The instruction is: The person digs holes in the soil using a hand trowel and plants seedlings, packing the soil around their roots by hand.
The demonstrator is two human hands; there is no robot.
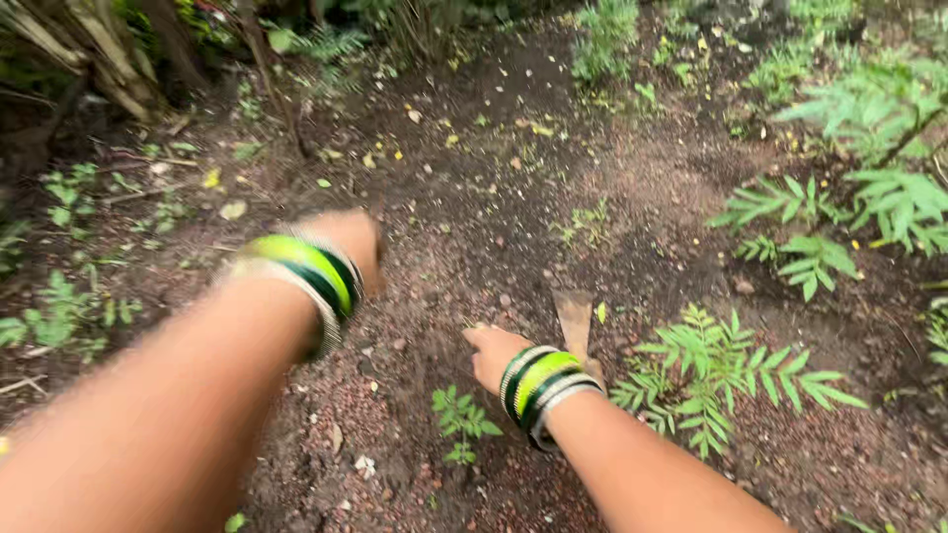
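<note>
Two hands over bare garden soil, one flat-bladed tool.

Right hand (497,355) curled around the handle of a rusty brown blade (574,318), which rests on crumbly dark soil (474,227) just past the knuckles. Left hand (348,242) blurred; finger state unclear. Each wrist carries one stack of green, black and silver bangles (538,383). One small fern seedling (459,419) sits beside the right wrist.

A hoe blade (574,318) lies on soil (494,227), just right of the right hand (494,355), ferns (721,370) farther right.
</note>
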